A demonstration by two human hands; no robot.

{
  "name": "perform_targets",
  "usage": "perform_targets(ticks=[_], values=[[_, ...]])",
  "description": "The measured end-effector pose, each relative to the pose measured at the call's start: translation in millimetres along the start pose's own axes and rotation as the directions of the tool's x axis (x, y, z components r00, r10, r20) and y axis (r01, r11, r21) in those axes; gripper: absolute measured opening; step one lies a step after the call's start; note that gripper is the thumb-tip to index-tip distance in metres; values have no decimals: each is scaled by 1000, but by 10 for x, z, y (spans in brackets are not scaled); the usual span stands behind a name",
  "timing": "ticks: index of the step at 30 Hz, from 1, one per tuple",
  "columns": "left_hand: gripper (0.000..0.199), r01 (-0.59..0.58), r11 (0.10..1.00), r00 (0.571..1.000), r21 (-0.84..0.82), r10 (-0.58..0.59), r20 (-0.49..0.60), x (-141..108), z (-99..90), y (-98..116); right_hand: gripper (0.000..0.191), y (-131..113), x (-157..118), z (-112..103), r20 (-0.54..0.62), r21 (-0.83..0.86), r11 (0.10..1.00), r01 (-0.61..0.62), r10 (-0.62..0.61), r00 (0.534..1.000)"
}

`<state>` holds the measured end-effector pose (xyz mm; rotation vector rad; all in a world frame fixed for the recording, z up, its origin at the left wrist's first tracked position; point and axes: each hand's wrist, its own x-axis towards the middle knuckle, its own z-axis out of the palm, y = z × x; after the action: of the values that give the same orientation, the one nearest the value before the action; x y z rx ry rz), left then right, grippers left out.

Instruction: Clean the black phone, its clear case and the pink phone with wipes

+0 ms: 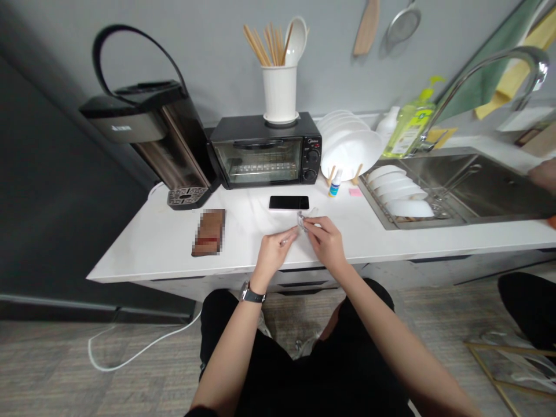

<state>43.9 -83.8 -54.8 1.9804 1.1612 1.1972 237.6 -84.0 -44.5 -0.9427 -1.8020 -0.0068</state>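
Over the counter's front edge, my left hand [275, 250] and my right hand [325, 240] come together with fingers pinched. Between them is a small, clear, shiny thing [300, 220] that looks like a pair of eyeglasses; my fingers hide much of it. A black phone [289, 202] lies flat just beyond my hands. Further right, a small spray bottle [335, 184] with a blue and yellow label stands upright, with a small pink cloth or pad [355, 192] beside it. A brown, blurred-out flat item [209, 233] lies to the left.
Behind stand a water dispenser [182, 150], a toaster oven [266, 155] topped by a white utensil holder [280, 92], and a rack of white plates [351, 147]. Right is the sink [486, 185] with white bowls [397, 191] and a tap [471, 69]. Another person's hand [545, 174] shows at the right edge.
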Motion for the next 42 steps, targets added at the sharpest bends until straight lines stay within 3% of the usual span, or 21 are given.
perform_targets(ticks=[3,6,17,31,42], values=[[24,14,995,1000,94,-13,-13,18,-14,-15,41,-184,-55,56,53,60,994,94,-97,994],[30,12,990,1000,139,-9,-26,34,-24,-20,45,-300,-95,97,105,100,983,155,-166,981],[25,39,983,999,177,-32,-42,37,-19,-25,58,-287,-123,0,243,-14,985,173,-165,956],[31,28,992,999,126,-24,-33,26,-30,33,66,-147,-121,58,171,93,988,126,-141,975],[32,-17,1000,1000,-8,17,9,-4,-10,35,52,127,-36,-18,50,13,1000,-19,19,999]])
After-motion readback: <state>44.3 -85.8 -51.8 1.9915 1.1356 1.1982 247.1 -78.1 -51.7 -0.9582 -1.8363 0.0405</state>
